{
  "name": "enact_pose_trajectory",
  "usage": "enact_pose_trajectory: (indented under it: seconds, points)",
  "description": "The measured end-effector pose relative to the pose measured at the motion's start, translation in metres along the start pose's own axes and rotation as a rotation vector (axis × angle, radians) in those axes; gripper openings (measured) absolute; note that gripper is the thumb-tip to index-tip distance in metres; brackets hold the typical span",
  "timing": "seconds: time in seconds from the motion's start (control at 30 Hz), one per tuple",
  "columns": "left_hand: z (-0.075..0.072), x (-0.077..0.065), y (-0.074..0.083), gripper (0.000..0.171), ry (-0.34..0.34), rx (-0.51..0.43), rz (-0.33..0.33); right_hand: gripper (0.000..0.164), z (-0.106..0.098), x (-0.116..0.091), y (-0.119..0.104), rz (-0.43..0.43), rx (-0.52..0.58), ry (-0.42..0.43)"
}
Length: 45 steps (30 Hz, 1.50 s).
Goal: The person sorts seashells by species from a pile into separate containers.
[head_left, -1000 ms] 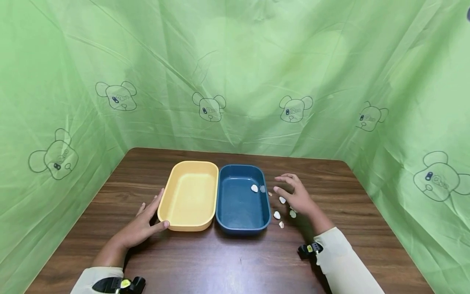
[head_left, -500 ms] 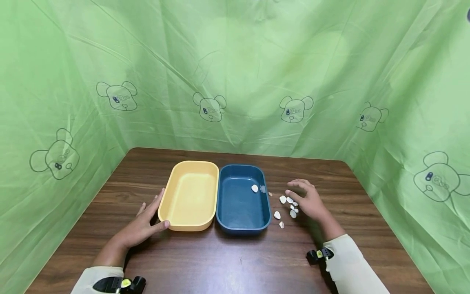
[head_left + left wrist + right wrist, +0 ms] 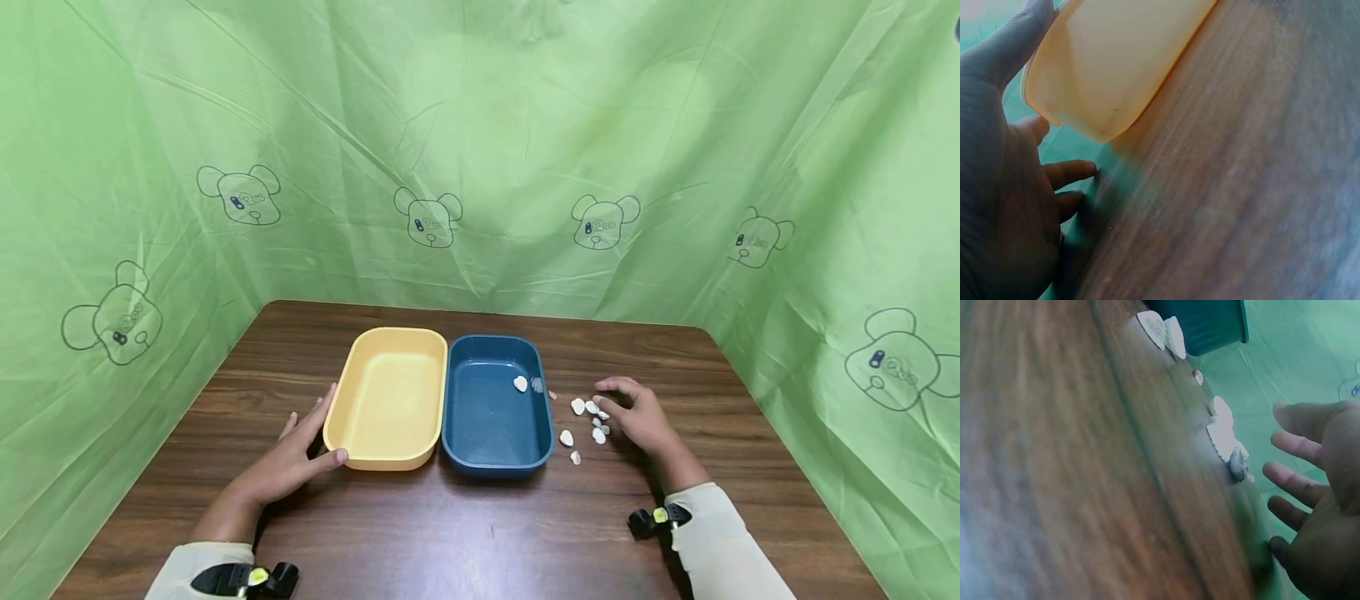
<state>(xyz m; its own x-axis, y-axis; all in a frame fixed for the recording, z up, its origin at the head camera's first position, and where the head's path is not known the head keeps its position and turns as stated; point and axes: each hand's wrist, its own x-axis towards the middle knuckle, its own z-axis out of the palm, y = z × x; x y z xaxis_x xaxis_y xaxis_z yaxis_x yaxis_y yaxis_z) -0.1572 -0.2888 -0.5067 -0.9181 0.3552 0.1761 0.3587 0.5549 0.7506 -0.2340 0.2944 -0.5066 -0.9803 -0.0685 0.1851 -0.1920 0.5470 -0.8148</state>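
Observation:
My left hand (image 3: 281, 468) rests against the left side of the yellow tray (image 3: 384, 462), thumb at its near corner and fingers spread along the outer wall. Right of it, the blue tray (image 3: 497, 468) holds a white seashell (image 3: 521, 383) near its right wall. Several white and greyish shells (image 3: 598, 435) lie loose on the table, and the right wrist view shows ridges on one shell (image 3: 1152, 329). Just beside the cluster hovers my right hand (image 3: 641, 419), its fingers loosely bent and apart. In the right wrist view no shell lies between those fingers.
The two trays stand side by side on a brown wooden table (image 3: 420, 533). A green curtain (image 3: 510, 125) printed with bear faces hangs around its back and sides. A small tan shell piece (image 3: 552, 395) lies right against the blue tray's outer wall.
My right hand has drawn back to the right from near the blue tray and sunk lower, uncovering more of the shells. My left hand keeps its place at the yellow tray.

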Motion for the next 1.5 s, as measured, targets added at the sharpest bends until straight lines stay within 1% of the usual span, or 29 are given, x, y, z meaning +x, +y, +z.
enact_pose_trajectory:
  seconds: [0.1, 0.23, 0.37, 0.47, 0.6, 0.73, 1.07, 1.33, 1.5]
  points:
    - [0.000, 0.000, 0.000, 0.105, 0.001, 0.000, 0.000, 0.030, -0.001, 0.000, 0.005, 0.007, 0.004, -0.020]
    - [-0.002, -0.001, 0.002, 0.106, -0.001, 0.001, 0.004, 0.028, -0.001, 0.000, 0.011, 0.004, -0.003, -0.020]
    - [-0.002, -0.001, 0.001, 0.106, -0.006, 0.006, -0.011, 0.026, 0.000, 0.000, 0.018, -0.032, -0.054, -0.031]
    - [-0.001, -0.002, 0.001, 0.106, -0.010, 0.011, -0.018, 0.024, 0.001, -0.001, 0.021, -0.076, -0.080, -0.048]
    - [0.000, -0.002, 0.000, 0.106, -0.009, 0.008, -0.015, 0.022, 0.002, -0.003, 0.022, -0.116, -0.078, -0.060]
    - [0.001, -0.002, -0.001, 0.106, -0.006, 0.008, -0.014, 0.022, 0.002, -0.003, 0.023, -0.131, -0.075, -0.062]
    - [0.001, -0.001, -0.002, 0.106, -0.006, 0.005, -0.004, 0.022, 0.002, -0.001, 0.022, -0.135, -0.118, -0.075]
    - [0.001, -0.001, -0.003, 0.107, -0.005, 0.003, 0.000, 0.021, 0.002, -0.001, 0.021, -0.156, -0.126, -0.063]
    - [0.001, -0.001, -0.002, 0.107, -0.005, 0.004, -0.002, 0.022, 0.001, -0.001, 0.019, -0.139, -0.133, -0.070]
